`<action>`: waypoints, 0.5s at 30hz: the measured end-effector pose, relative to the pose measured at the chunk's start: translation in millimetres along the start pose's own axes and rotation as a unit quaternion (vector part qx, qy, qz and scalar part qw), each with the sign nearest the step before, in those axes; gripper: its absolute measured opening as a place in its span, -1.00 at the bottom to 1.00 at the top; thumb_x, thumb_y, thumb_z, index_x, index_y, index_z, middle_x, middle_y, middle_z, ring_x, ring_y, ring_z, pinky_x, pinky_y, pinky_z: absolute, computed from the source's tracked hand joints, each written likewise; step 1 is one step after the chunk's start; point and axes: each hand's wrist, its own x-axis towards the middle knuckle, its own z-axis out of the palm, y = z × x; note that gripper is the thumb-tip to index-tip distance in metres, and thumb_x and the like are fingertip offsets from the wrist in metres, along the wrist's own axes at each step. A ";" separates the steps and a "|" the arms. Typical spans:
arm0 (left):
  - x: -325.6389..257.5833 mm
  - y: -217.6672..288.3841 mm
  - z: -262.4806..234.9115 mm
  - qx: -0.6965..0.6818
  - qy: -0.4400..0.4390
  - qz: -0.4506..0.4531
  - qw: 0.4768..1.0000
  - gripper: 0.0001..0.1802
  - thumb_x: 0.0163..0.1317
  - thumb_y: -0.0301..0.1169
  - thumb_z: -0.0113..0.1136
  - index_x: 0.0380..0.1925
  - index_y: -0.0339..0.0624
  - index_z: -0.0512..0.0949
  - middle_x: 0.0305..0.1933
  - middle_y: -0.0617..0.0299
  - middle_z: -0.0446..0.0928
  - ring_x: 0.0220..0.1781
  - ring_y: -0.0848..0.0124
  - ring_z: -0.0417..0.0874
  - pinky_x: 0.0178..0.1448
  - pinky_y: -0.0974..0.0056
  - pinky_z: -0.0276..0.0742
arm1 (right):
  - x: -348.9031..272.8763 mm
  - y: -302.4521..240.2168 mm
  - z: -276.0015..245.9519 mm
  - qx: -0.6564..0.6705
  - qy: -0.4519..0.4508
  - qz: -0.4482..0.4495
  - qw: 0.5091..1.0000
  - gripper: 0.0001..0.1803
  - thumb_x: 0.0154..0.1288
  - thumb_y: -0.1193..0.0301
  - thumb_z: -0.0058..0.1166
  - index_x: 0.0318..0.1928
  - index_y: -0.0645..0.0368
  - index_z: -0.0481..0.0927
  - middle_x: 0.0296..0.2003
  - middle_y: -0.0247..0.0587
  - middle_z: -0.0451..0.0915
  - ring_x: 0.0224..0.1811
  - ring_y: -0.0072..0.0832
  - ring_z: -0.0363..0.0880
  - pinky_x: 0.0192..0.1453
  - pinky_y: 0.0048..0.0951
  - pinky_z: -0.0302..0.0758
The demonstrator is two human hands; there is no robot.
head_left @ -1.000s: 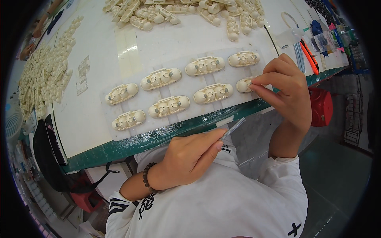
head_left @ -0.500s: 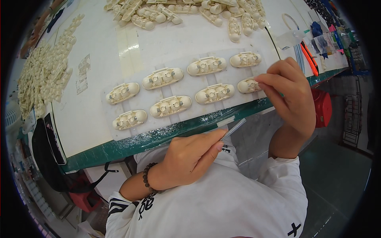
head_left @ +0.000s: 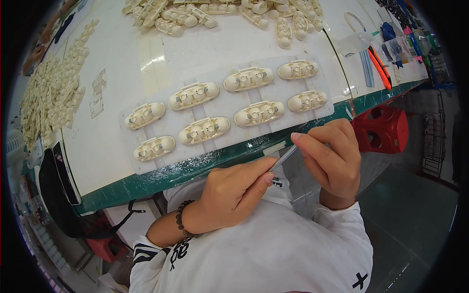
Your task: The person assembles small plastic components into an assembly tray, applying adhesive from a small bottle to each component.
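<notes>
My left hand (head_left: 232,198) is closed, thumb against index finger, around a thin grey ribbed strip (head_left: 282,160) that slants up out of the grip. At the strip's upper end my right hand (head_left: 334,158) has its thumb and index finger pinched together; what lies between the tips is too small to make out. Beyond both hands, two rows of cream oval plastic parts rest on a translucent white board (head_left: 181,156). The nearest to my right hand is the lower row's right end part (head_left: 308,101). Small grey pieces show in several of these parts.
Heaps of similar cream parts (head_left: 178,22) lie at the back and at far left (head_left: 51,93). An orange cutter (head_left: 380,67) and blue-grey strips (head_left: 367,68) lie at right. The table's green edge (head_left: 195,168) runs before me; a red stool (head_left: 386,129) stands beyond it.
My right hand has moved from the lower row's right end part down and left to the strip's upper end. My left hand keeps its hold. The view has shifted slightly.
</notes>
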 end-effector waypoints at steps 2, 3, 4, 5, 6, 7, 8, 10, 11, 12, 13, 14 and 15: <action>0.7 0.6 0.2 -0.007 0.002 -0.001 1.000 -0.75 0.22 -0.58 0.20 -0.09 -0.41 0.57 -0.45 0.05 0.59 -0.54 0.30 0.61 -0.44 0.34 0.51 | -1.1 0.4 0.5 -0.006 0.007 -0.005 1.000 -0.55 -0.31 0.68 0.24 -0.23 0.21 0.68 -0.41 -0.33 0.54 -0.40 -0.39 0.42 -0.38 -0.43 0.36; 0.4 1.1 0.0 -0.010 0.000 -0.007 1.000 -0.75 0.22 -0.58 0.20 -0.09 -0.41 0.57 -0.45 0.05 0.59 -0.53 0.31 0.61 -0.44 0.34 0.51 | -2.7 0.1 1.9 -0.007 0.007 -0.005 1.000 -0.55 -0.31 0.68 0.24 -0.23 0.21 0.68 -0.41 -0.33 0.54 -0.40 -0.39 0.42 -0.38 -0.43 0.36; 0.0 1.4 -0.3 -0.013 -0.003 -0.013 1.000 -0.75 0.22 -0.58 0.19 -0.09 -0.41 0.57 -0.46 0.05 0.59 -0.53 0.31 0.61 -0.44 0.34 0.51 | -4.7 -0.6 4.4 -0.015 0.020 -0.005 1.000 -0.55 -0.31 0.68 0.24 -0.23 0.20 0.68 -0.40 -0.33 0.54 -0.40 -0.40 0.42 -0.37 -0.44 0.35; -0.7 1.6 -0.7 -0.014 -0.003 -0.011 1.000 -0.75 0.22 -0.58 0.19 -0.09 -0.41 0.57 -0.46 0.05 0.59 -0.53 0.31 0.61 -0.44 0.34 0.51 | -6.9 -1.4 7.2 -0.023 0.032 -0.004 0.999 -0.55 -0.31 0.68 0.24 -0.23 0.20 0.68 -0.40 -0.34 0.53 -0.40 -0.41 0.41 -0.36 -0.45 0.34; -0.5 1.8 -0.3 -0.015 -0.004 -0.013 1.000 -0.75 0.22 -0.58 0.19 -0.09 -0.42 0.57 -0.45 0.05 0.59 -0.52 0.31 0.62 -0.43 0.34 0.52 | -8.9 -1.1 9.0 -0.026 0.032 -0.005 0.999 -0.55 -0.31 0.68 0.24 -0.23 0.20 0.68 -0.40 -0.34 0.53 -0.40 -0.41 0.41 -0.36 -0.45 0.34; -0.1 1.9 -0.1 -0.017 -0.005 -0.014 1.000 -0.74 0.22 -0.58 0.19 -0.08 -0.43 0.56 -0.45 0.04 0.60 -0.52 0.30 0.62 -0.43 0.34 0.52 | -11.1 -0.9 11.1 -0.036 0.046 -0.009 0.998 -0.55 -0.31 0.67 0.23 -0.22 0.20 0.68 -0.39 -0.34 0.53 -0.40 -0.41 0.41 -0.35 -0.45 0.33; 0.5 1.9 -0.3 -0.018 -0.006 -0.011 1.000 -0.74 0.22 -0.58 0.19 -0.08 -0.43 0.56 -0.45 0.04 0.60 -0.52 0.30 0.62 -0.43 0.34 0.52 | -12.9 -0.3 12.9 -0.046 0.059 -0.014 0.997 -0.55 -0.31 0.67 0.23 -0.22 0.20 0.68 -0.39 -0.34 0.53 -0.40 -0.42 0.41 -0.34 -0.46 0.32; 0.2 1.9 -0.4 -0.010 -0.019 -0.009 1.000 -0.73 0.23 -0.58 0.19 -0.07 -0.43 0.56 -0.45 0.03 0.60 -0.51 0.29 0.64 -0.42 0.33 0.53 | -17.1 0.1 17.3 -0.054 0.079 -0.014 0.995 -0.56 -0.29 0.67 0.23 -0.22 0.21 0.67 -0.39 -0.34 0.53 -0.40 -0.42 0.41 -0.34 -0.45 0.32; 1.0 2.1 0.4 -0.011 -0.020 -0.006 1.000 -0.73 0.23 -0.58 0.19 -0.07 -0.43 0.56 -0.45 0.03 0.60 -0.51 0.29 0.64 -0.42 0.33 0.53 | -18.4 0.6 17.8 -0.059 0.099 -0.015 0.993 -0.57 -0.27 0.67 0.24 -0.22 0.21 0.67 -0.39 -0.33 0.53 -0.40 -0.41 0.41 -0.33 -0.44 0.31; 1.4 1.9 0.0 -0.008 -0.023 -0.002 1.000 -0.73 0.23 -0.57 0.19 -0.07 -0.44 0.56 -0.45 0.03 0.61 -0.50 0.29 0.65 -0.41 0.33 0.54 | -18.8 2.3 17.3 -0.060 0.098 -0.014 0.993 -0.57 -0.27 0.67 0.24 -0.22 0.21 0.67 -0.39 -0.33 0.53 -0.40 -0.41 0.41 -0.33 -0.44 0.31; 1.6 1.6 -0.4 -0.006 -0.026 0.001 1.000 -0.73 0.23 -0.57 0.19 -0.07 -0.44 0.57 -0.45 0.03 0.61 -0.50 0.29 0.66 -0.41 0.34 0.55 | -19.5 6.1 15.5 -0.089 0.113 0.005 0.990 -0.60 -0.22 0.68 0.23 -0.22 0.22 0.67 -0.39 -0.32 0.53 -0.39 -0.40 0.41 -0.32 -0.42 0.32; 0.8 1.5 -1.5 -0.007 -0.027 0.001 1.000 -0.73 0.23 -0.57 0.19 -0.07 -0.44 0.57 -0.45 0.03 0.61 -0.50 0.29 0.66 -0.41 0.34 0.55 | -19.6 10.7 13.4 -0.117 0.127 0.024 0.985 -0.63 -0.17 0.69 0.23 -0.22 0.23 0.66 -0.39 -0.30 0.53 -0.38 -0.38 0.41 -0.31 -0.41 0.33; -0.6 2.2 -2.4 -0.007 -0.032 -0.006 0.999 -0.73 0.23 -0.57 0.19 -0.07 -0.44 0.57 -0.45 0.03 0.61 -0.50 0.30 0.66 -0.40 0.34 0.55 | -18.9 17.6 9.6 -0.119 0.128 0.024 0.984 -0.63 -0.17 0.69 0.23 -0.22 0.23 0.66 -0.39 -0.30 0.53 -0.38 -0.38 0.41 -0.31 -0.41 0.33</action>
